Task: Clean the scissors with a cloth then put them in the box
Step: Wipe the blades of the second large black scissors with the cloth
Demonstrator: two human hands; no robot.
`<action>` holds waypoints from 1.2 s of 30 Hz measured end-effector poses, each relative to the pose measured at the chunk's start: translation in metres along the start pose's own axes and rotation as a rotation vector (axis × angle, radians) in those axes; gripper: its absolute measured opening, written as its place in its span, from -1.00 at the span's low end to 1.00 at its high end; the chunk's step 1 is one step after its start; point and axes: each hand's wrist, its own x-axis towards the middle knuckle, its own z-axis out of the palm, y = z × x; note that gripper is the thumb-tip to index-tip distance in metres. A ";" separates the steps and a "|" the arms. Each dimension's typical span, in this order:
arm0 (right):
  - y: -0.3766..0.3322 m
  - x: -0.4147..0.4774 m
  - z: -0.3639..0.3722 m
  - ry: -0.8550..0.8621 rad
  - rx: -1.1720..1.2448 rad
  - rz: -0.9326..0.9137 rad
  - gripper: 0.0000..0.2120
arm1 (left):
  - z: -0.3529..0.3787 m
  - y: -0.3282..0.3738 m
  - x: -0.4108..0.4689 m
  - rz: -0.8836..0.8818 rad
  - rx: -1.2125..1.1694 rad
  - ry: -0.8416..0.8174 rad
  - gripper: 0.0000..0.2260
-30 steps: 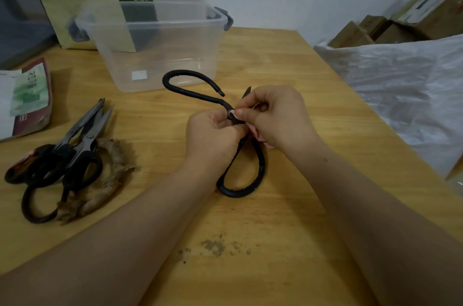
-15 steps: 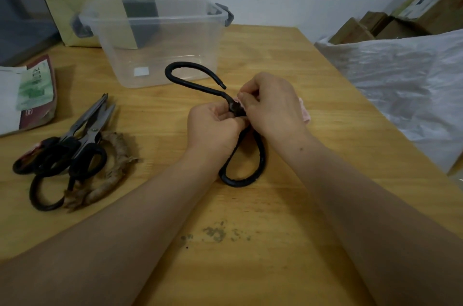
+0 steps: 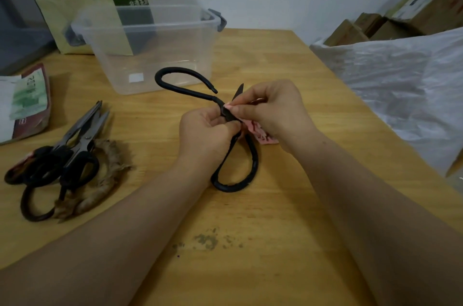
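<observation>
L hand (image 3: 208,135) grips 1 scissors (image 3: 231,188); R hand (image 3: 273,110) pinches 1 cloth (image 3: 260,134) (pink) on blade; 1 box (image 3: 155,55).

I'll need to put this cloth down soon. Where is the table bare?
Bare wood lies right of the box, up to the table's far corner, and near the stain at the front. The left is crowded: spare scissors, a rope ring, a packet.

Both hands (image 3: 210,130) (image 3: 273,110) grip black scissors (image 3: 250,167), pink cloth (image 3: 260,134) pinched.
</observation>
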 end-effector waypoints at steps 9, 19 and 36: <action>-0.001 0.006 0.016 0.122 -0.253 -0.133 -0.94 | 0.000 -0.002 -0.002 0.033 0.016 0.009 -0.78; 0.002 0.001 -0.005 0.129 -0.167 -0.128 -0.77 | 0.000 0.003 -0.002 -0.018 -0.032 -0.018 -0.78; 0.000 0.002 -0.012 0.029 -0.350 -0.235 -0.80 | 0.000 0.002 -0.001 -0.058 -0.026 0.005 -0.79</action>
